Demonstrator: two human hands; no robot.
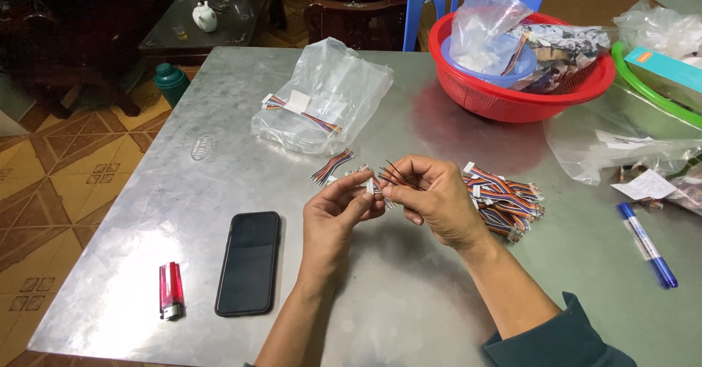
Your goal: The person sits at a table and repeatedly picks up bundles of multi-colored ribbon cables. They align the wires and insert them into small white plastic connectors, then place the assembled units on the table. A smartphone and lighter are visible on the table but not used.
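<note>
My left hand point(338, 212) pinches the small white connector of a multicoloured wire harness point(377, 185) above the metal table point(219, 169). My right hand point(433, 195) grips the harness's thin loose wires, which fan out up and to the left between its fingers. Both hands meet over the table's middle. A second harness point(331, 166) lies flat just behind my left hand. To the right of my right hand sits a pile of finished-looking rainbow harnesses point(506, 195).
A clear plastic bag point(325, 96) with more harnesses lies behind. A red basket point(512, 96) holding bags and a blue bowl stands at back right. A black phone point(248, 262) and red lighter point(170, 290) lie front left. A blue marker point(647, 244) rests right.
</note>
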